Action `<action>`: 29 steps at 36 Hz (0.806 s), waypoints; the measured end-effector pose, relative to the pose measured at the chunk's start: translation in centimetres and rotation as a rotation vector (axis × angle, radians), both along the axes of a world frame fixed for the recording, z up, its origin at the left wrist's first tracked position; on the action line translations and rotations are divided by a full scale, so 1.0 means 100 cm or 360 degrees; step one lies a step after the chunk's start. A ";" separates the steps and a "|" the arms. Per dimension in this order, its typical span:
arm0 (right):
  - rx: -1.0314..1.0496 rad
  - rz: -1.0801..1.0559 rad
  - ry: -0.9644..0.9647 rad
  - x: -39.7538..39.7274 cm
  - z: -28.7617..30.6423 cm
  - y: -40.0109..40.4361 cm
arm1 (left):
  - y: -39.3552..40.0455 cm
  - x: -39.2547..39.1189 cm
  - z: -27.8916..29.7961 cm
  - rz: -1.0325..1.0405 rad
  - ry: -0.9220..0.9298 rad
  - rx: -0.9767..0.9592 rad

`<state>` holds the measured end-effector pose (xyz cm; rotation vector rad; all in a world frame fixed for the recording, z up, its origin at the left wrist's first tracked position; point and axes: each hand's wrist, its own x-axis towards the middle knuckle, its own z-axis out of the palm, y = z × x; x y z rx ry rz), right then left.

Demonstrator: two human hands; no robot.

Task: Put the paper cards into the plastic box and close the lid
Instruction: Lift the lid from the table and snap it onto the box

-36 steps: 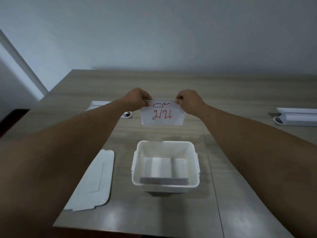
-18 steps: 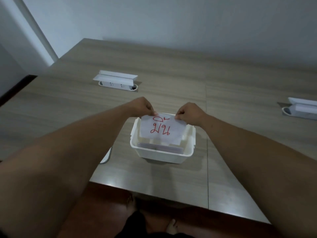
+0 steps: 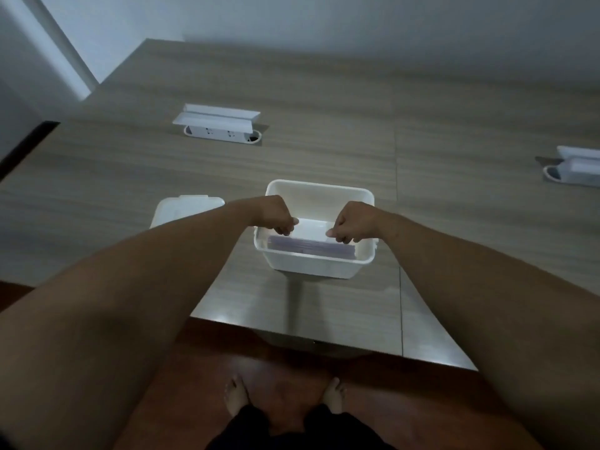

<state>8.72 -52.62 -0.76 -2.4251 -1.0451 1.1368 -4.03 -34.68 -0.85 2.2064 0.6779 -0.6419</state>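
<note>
Head view
Surface: wood-grain table (image 3: 324,151) with a seam line right of the box; pale wall beyond, dark reddish floor (image 3: 292,358) below the near edge.
Box: white plastic box (image 3: 311,266) — rounded rim, open top, near the table's near edge.
Cards: stack of paper cards (image 3: 313,246) standing against the near wall inside; one white card (image 3: 311,229) behind it.
Left hand (image 3: 274,214): fingers curled, pinching the white card's left top corner.
Right hand (image 3: 355,220): likewise pinched on the right corner.
Lid (image 3: 181,209): flat, white, left of the box (partly under the forearm).
Room: two socket units (image 3: 220,125) far off — bare tabletop between.
</note>
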 end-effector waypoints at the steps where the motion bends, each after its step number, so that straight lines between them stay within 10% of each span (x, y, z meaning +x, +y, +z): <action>1: 0.0014 -0.0034 -0.0026 -0.001 0.002 0.000 | 0.004 -0.001 0.001 0.0080 -0.0075 -0.0069; 10: 0.0211 -0.0137 -0.0514 -0.031 0.036 0.064 | 0.083 -0.041 0.039 0.0383 -0.0559 0.0153; 29: 0.0208 -0.0241 -0.0328 -0.182 -0.058 0.236 | 0.242 -0.227 -0.058 0.0875 -0.0036 0.0639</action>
